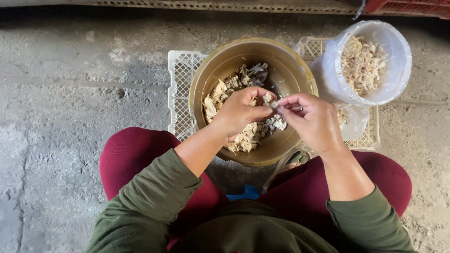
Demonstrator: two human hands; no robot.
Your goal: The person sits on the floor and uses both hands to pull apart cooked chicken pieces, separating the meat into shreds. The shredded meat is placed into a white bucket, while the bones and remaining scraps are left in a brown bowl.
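In the head view, the left hand (pixel 241 112) and right hand (pixel 311 119) are pinching a small pale flaky piece (pixel 271 105) between closed fingertips, above a round brass-coloured bowl (pixel 295 70) of dry, crumpled scraps (pixel 243 136). The piece's long axis is too small to tell. The bowl is sitting on a white lattice crate (pixel 180 93), beside a plastic-lined tub (pixel 398 61) of shredded strands.
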